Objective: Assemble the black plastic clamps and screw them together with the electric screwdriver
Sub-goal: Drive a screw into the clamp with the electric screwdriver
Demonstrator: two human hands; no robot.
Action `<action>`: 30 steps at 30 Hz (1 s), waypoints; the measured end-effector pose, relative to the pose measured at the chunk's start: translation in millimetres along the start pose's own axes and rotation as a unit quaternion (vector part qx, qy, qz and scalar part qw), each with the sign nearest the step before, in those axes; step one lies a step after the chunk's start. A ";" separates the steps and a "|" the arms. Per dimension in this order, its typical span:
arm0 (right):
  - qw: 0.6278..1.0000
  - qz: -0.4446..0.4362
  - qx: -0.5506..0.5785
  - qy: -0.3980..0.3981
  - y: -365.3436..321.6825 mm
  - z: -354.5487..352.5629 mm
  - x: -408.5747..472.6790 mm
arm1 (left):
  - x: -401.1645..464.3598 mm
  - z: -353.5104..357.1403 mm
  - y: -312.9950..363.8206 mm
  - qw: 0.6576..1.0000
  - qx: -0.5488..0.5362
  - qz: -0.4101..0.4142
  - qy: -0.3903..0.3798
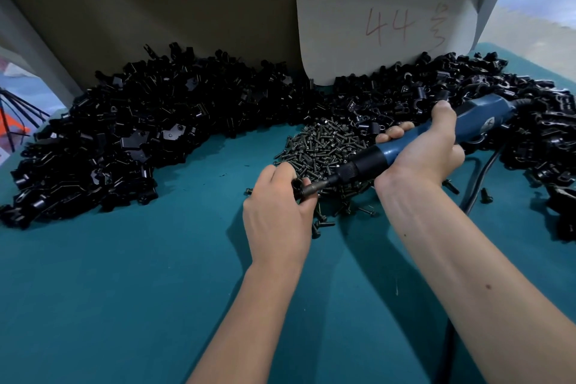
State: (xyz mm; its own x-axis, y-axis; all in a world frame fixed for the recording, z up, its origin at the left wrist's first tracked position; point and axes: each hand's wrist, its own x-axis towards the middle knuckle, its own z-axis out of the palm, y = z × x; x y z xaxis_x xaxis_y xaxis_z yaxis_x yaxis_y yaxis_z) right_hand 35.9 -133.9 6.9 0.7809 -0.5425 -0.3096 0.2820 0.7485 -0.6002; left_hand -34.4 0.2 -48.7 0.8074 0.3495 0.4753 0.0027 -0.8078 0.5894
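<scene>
My right hand [427, 150] grips the blue electric screwdriver [480, 117], which lies slanted with its black nose and metal bit pointing down-left. The bit tip meets a small black clamp piece [298, 188] that my left hand [277, 209] pinches between thumb and fingers, just above the teal table. Most of that piece is hidden by my fingers. A heap of dark screws [324, 146] lies right behind both hands.
A long pile of black plastic clamp parts [131, 134] curves from the left along the back wall to the right side [530, 121]. A white card marked 44 [386, 22] leans against the wall. The screwdriver's black cable [480, 178] trails on the teal table [124, 290].
</scene>
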 end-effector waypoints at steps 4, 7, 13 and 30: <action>1.000 -0.001 -0.002 0.012 -3.2 -0.9 3.4 | -0.1 1.9 1.6 1.000 0.010 0.011 -0.013; 1.000 0.000 -0.002 0.021 -4.8 -2.2 4.9 | 0.5 2.4 1.0 0.999 0.015 0.027 -0.013; 1.000 -0.001 0.018 -0.005 -9.5 -2.6 5.7 | 2.0 5.6 0.5 0.999 -0.001 0.023 -0.041; 1.000 0.008 0.006 -0.009 -13.0 6.6 -7.5 | 3.2 1.6 0.2 0.999 -0.009 -0.028 0.035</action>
State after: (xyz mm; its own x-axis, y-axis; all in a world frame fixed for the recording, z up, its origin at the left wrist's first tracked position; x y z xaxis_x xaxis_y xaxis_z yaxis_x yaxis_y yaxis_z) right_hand 30.1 -137.0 21.8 0.7951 -0.5237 -0.3058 0.2765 0.7618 -0.5859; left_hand -30.9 0.4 -48.1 0.7632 0.4264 0.4855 0.0354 -0.7779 0.6274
